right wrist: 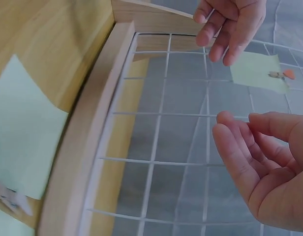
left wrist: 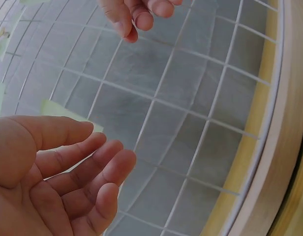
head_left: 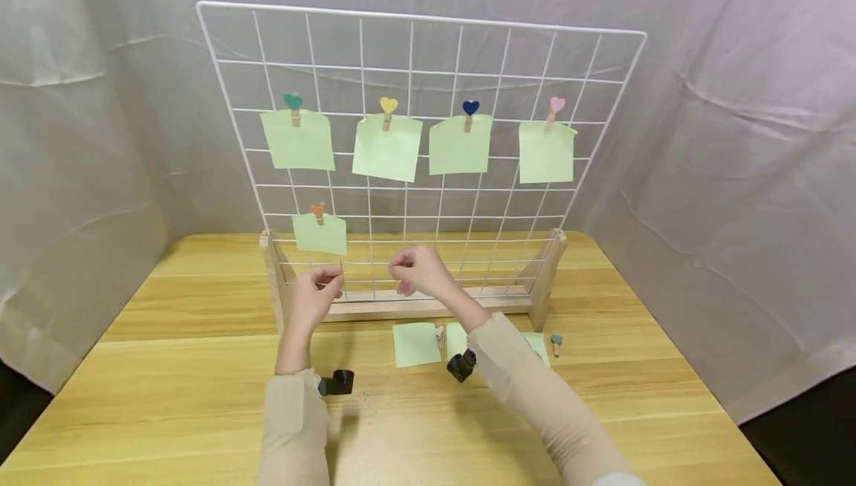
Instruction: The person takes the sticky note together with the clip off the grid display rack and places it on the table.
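Observation:
My left hand [head_left: 314, 296] is raised in front of the lower left of a white wire grid [head_left: 423, 70], its fingers relaxed and nothing held. Right above it hangs a pale green note [head_left: 319, 237] under an orange heart clothespin [head_left: 318, 212]. To the right, my right hand [head_left: 421, 272] hovers before the lower middle of the grid with loosely bent fingers. In the right wrist view its thumb [right wrist: 274, 124] lies near the fingertips with no object between them. The left wrist view shows the left palm [left wrist: 48, 196] and slightly curled fingers, also holding nothing.
Higher on the grid hang several notes with heart clothespins, green [head_left: 293, 102] to pink [head_left: 557, 105]. A wooden stand [head_left: 428, 309] carries the grid. Before it on the table lie a loose note [head_left: 416, 345], a whitish clothespin [head_left: 439, 334], a teal heart clothespin [head_left: 556, 343] and more notes partly behind my right arm.

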Action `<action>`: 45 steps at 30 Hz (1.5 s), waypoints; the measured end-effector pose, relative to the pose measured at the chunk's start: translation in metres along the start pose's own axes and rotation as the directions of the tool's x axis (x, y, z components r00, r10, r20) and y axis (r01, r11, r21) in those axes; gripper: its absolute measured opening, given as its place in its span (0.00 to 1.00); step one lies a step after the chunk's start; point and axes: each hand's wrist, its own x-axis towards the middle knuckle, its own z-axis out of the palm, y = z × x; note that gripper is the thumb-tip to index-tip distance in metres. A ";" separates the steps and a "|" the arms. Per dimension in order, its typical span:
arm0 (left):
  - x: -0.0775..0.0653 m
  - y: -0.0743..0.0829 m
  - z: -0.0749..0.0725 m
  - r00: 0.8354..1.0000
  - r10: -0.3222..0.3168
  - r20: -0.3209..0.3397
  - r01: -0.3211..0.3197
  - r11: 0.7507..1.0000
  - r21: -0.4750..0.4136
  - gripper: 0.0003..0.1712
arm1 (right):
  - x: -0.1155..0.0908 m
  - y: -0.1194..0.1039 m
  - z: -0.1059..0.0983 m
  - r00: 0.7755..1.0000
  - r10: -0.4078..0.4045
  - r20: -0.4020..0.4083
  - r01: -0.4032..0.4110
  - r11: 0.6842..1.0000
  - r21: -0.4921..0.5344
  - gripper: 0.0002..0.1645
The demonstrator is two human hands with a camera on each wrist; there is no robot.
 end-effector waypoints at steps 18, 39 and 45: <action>0.012 0.008 -0.023 0.987 0.022 -0.162 -0.022 1.000 0.004 0.11 | 0.021 -0.047 0.010 0.997 -0.079 -0.010 0.079 0.996 -0.040 0.07; 0.019 0.017 -0.041 0.942 -0.007 -0.337 -0.011 0.998 -0.054 0.11 | 0.037 -0.081 0.023 0.983 -0.177 -0.045 0.174 0.983 -0.067 0.13; 0.023 0.015 -0.043 0.916 0.017 -0.400 -0.044 0.997 -0.060 0.11 | 0.041 -0.086 0.024 0.986 -0.165 -0.009 0.163 0.983 -0.083 0.15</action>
